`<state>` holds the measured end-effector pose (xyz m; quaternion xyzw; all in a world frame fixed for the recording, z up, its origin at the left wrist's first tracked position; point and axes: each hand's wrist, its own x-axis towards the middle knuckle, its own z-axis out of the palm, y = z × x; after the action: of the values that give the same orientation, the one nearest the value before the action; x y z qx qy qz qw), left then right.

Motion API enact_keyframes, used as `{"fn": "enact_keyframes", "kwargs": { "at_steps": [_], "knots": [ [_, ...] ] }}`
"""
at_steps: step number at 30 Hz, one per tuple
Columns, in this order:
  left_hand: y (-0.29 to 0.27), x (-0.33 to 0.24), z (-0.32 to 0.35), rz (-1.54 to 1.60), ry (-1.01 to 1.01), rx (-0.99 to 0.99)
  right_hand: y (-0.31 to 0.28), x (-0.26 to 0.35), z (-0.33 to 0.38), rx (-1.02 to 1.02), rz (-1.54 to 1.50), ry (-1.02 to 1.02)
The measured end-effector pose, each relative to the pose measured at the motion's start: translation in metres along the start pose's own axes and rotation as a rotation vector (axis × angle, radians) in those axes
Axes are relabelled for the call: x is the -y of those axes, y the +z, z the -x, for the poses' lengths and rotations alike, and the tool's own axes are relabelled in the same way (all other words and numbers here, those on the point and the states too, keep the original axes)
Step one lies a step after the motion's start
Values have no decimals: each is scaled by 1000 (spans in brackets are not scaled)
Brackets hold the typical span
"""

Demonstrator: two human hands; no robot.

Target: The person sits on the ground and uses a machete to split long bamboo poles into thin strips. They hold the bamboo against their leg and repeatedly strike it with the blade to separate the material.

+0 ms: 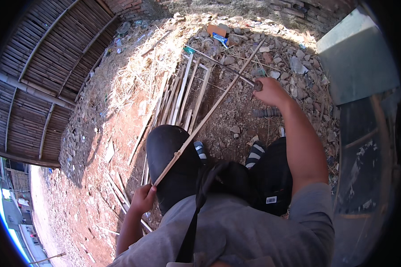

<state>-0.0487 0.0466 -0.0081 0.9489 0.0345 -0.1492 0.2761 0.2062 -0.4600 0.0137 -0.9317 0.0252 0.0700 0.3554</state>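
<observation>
In my left hand [143, 198], closed near the lower left, is the near end of a long bamboo strip [211, 112]. The strip slants up and right across my bent left knee and over the ground. A knot shows on it by the knee. My right hand [270, 92] is wrapped round the handle of a long knife [234, 71] with a thin dark blade. Its blade points up and left and crosses the strip toward the strip's far end; whether the two touch I cannot tell.
Several pale bamboo strips [181, 95] lie on the ground beyond my left knee. Rubble [298, 75] and litter, with a blue wrapper [220, 39], are spread ahead. A bamboo slat wall [44, 49] stands left, a grey-green panel [358, 58] right, and a brick wall [294, 15] at the back.
</observation>
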Motion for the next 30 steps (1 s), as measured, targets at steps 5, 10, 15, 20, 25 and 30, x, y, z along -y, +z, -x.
{"fn": "enact_keyframes", "kwargs": {
  "at_steps": [5, 10, 15, 20, 25, 30],
  "knots": [
    [-5, -9, 3, 35, -63, 41, 23, 47, 25, 144, 328, -241],
    [8, 11, -1, 25, 0, -18, 21, 17, 2, 159, 180, -175],
    [-6, 10, 0, 96, -129, 84, 6, -10, -5, -141, 87, -39],
    [-1, -7, 5, 100, -109, 52, 6, 41, 27, 119, 371, -201],
    [15, 5, -1, -32, 54, -103, -3, -1, 3, 126, 268, -63],
    [6, -8, 7, -128, 12, -90, -5, 9, 9, 43, 319, -122]
  ]
}}
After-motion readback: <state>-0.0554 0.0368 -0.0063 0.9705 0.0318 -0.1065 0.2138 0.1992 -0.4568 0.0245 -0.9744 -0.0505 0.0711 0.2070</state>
